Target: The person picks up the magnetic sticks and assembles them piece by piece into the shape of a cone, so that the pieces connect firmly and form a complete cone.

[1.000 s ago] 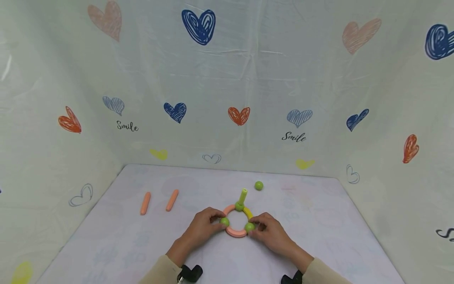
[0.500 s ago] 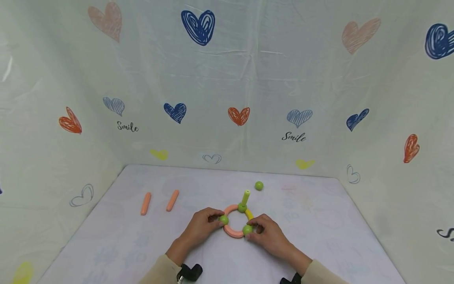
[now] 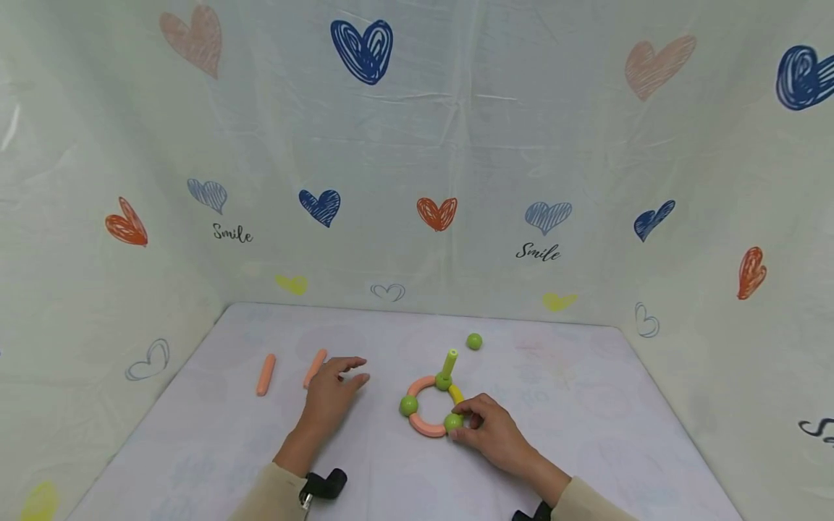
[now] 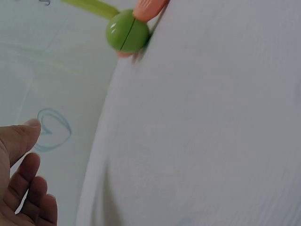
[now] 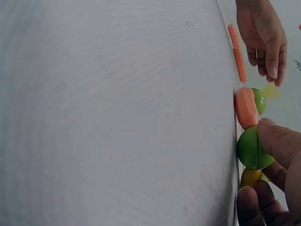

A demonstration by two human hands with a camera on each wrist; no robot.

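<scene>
A toy ring lies on the table, built of curved orange rods (image 3: 427, 425), a yellow rod (image 3: 456, 394) and green balls. From its far ball (image 3: 444, 381) a light green rod (image 3: 450, 361) points upward. My right hand (image 3: 493, 434) pinches the near-right green ball (image 3: 452, 422) between thumb and fingers; the right wrist view shows that ball (image 5: 249, 147) with an orange and a yellow rod joined to it. My left hand (image 3: 331, 394) is off the ring, its fingers spread and holding nothing. In the head view it overlaps the lower end of an orange stick (image 3: 316, 367).
Another straight orange stick (image 3: 266, 375) lies at the left of the table. A loose green ball (image 3: 474, 341) sits behind the ring. A pale sheet printed with hearts (image 3: 436, 214) walls the table (image 3: 586, 434) at the back and sides.
My left hand has let go of the ring's left green ball and moved left toward the orange sticks. The ring has shifted slightly left and nearer, with my right hand still on it.
</scene>
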